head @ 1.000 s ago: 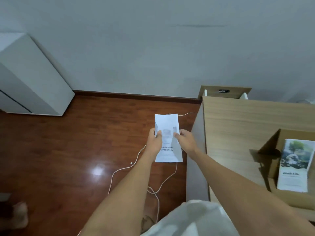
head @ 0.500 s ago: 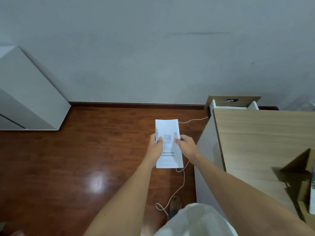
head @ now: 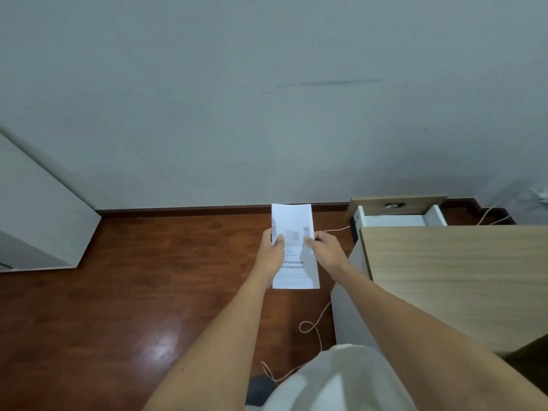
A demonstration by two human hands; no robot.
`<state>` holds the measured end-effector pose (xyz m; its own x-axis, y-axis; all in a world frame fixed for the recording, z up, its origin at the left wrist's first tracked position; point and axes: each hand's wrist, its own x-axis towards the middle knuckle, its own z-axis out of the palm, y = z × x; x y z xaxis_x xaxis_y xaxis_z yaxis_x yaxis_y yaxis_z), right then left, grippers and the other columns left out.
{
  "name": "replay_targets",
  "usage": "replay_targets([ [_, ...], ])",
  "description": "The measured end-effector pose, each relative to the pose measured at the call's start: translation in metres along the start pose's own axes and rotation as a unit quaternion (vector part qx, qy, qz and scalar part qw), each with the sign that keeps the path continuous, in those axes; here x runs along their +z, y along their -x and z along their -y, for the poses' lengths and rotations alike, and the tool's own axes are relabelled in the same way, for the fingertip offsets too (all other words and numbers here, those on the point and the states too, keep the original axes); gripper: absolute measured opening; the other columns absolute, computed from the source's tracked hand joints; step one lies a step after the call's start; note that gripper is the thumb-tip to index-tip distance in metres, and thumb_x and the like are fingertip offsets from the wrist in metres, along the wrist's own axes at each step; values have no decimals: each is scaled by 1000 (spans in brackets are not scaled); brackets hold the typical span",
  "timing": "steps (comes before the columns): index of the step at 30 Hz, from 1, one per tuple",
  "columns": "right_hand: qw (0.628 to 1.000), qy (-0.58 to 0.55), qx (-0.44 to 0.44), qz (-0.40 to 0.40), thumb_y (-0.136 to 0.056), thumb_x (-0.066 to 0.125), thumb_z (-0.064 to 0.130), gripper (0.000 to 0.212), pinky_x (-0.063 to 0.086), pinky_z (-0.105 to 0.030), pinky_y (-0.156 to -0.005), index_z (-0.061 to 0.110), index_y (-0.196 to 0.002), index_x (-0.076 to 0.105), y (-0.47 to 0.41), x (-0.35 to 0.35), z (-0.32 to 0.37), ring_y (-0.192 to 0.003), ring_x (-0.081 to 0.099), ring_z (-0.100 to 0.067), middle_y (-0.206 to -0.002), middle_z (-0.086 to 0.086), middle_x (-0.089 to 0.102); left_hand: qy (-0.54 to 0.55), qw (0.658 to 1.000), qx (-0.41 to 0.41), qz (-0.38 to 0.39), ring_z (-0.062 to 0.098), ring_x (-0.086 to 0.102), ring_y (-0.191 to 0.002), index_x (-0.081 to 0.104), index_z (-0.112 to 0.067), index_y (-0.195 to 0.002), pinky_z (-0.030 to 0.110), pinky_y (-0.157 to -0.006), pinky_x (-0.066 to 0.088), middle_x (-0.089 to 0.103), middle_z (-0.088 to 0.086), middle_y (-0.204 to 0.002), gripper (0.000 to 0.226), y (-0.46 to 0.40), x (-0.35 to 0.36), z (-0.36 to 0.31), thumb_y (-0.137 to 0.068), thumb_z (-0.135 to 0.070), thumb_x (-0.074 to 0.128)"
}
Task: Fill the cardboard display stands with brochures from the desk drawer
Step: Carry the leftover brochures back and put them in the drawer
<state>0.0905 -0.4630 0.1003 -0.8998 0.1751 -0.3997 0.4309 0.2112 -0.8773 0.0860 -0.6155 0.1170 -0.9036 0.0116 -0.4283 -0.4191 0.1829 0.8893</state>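
A white brochure [head: 293,223] with faint print hangs upright in front of me over the wooden floor. My left hand [head: 271,250] grips its left edge, thumb on the front. On the other edge my right hand [head: 326,249] pinches it the same way. To the right stands the wooden desk [head: 450,277], and beyond its far end the desk drawer [head: 400,216] is pulled open; its inside shows white and I see no contents. A dark corner at the frame's lower right may be a cardboard stand [head: 530,351], mostly cut off.
A white cabinet [head: 38,229] stands at the left against the grey wall. A thin white cable [head: 314,330] loops over the red-brown floor beside the desk's side panel. More cables lie at the far right by the wall.
My view has swung left and up: the cardboard stand with its brochure has slid out of frame, and the open drawer now shows more. Both hands keep the same hold on the brochure.
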Motion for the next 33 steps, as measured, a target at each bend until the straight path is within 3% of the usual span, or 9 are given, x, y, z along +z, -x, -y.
replay_targets([
  [8,999,-17,8,-31,-101,54,28,22,55,-36,-80,10,-102,67,-68,-12,31,-94,68,-23,-103,-5,70,-25,999,5,43,15,66,-98,44,-27,-132,40,-89,55,64,-3,-115,23,-88,13,-38,-109,-28,40],
  [13,996,-42,2,-79,-99,55,17,18,48,-26,-67,12,-87,67,-125,-13,63,-78,64,-16,-92,-4,71,-37,997,12,73,24,68,-107,49,-23,-128,46,-96,56,68,4,-120,22,-163,14,-70,-107,-27,43],
  [16,993,-59,14,-103,-100,54,16,17,47,-23,-60,8,-94,67,-150,-15,82,-74,63,-12,-88,2,68,-55,993,11,104,24,67,-106,49,-22,-129,43,-95,55,67,2,-117,24,-199,14,-96,-107,-28,42],
  [22,975,-111,27,-190,-101,53,16,19,49,-24,-64,4,-102,69,-201,-27,123,-77,64,-10,-91,2,70,-94,978,45,183,20,66,-97,48,-20,-129,33,-80,54,65,1,-111,23,-275,29,-153,-108,-27,41],
  [29,954,-135,64,-261,-102,52,19,24,49,-28,-71,2,-108,67,-227,-64,125,-88,65,-18,-102,-4,69,-137,951,49,271,21,69,-100,49,-23,-126,44,-89,57,67,2,-112,22,-318,79,-179,-108,-32,40],
  [33,938,-157,83,-298,-102,53,20,20,46,-23,-62,5,-101,66,-237,-93,112,-81,65,-17,-96,-3,69,-161,932,45,322,22,70,-101,48,-25,-127,47,-89,58,68,3,-115,23,-331,122,-186,-109,-35,40],
])
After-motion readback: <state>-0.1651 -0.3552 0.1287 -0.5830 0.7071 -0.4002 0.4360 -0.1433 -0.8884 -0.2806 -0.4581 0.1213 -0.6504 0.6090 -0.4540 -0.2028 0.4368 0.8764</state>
